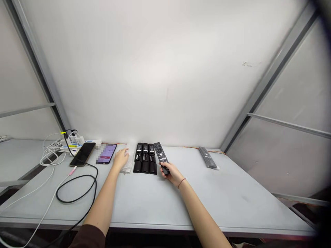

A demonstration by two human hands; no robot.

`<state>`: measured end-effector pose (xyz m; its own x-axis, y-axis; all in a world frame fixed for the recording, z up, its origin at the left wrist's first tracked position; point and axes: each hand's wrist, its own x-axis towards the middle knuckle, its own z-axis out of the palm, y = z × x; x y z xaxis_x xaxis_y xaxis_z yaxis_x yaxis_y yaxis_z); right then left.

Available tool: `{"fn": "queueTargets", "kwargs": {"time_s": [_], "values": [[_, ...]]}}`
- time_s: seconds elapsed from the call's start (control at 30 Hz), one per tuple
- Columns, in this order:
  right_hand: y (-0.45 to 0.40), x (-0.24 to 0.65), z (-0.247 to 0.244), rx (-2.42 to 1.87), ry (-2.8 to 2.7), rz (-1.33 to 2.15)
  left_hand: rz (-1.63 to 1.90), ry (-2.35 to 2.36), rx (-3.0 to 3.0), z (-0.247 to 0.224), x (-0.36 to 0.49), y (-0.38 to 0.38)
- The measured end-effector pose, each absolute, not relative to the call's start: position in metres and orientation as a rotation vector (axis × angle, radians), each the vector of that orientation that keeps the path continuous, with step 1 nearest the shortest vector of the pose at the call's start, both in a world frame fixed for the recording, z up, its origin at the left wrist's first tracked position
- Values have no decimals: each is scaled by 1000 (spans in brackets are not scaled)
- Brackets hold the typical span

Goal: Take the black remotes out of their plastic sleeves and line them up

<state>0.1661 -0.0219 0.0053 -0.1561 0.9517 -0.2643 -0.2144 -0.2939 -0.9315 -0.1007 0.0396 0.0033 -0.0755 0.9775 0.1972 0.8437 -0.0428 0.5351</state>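
Nearest you, your right hand pinched the lower end of a black remote, buttons up, just right of the row. Your left hand sat loosely spread, apparently empty, by some clear plastic. Between your hands, three remotes already lay backs up, battery bays seemingly uncovered. Well to the right, a seemingly wrapped remote lay apart, not yet taken up.
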Motion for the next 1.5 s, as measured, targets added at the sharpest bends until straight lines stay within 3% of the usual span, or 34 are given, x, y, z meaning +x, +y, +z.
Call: {"fn": "queueTargets", "kwargs": {"time_s": [0.17, 0.27, 0.43, 0.63, 0.87, 1.03, 1.23, 1.5], "values": [[-23, 165, 8, -1171, -969, 1616, 872, 2046, 2009, -2, -103, 39], [-23, 165, 8, -1172, -955, 1627, 1096, 2054, 2045, 5, -98, 37], [-25, 162, 9, -1077, -976, 1709, 1486, 1542, 1869, 18, -62, 31], [-28, 155, 8, -946, -1020, 1875, 1227, 875, 1145, 16, -4, 11], [-30, 151, 7, -783, -1024, 2030, 1296, 751, 881, 16, 4, 1], [-32, 153, 9, -719, -964, 1999, 1225, 781, 864, 13, 6, 0], [-33, 151, 13, -883, -1009, 1684, 1056, 788, 1043, 5, 15, -1], [-26, 151, 8, -1055, -1033, 1568, 1087, 845, 1391, 12, 20, 5]]}}
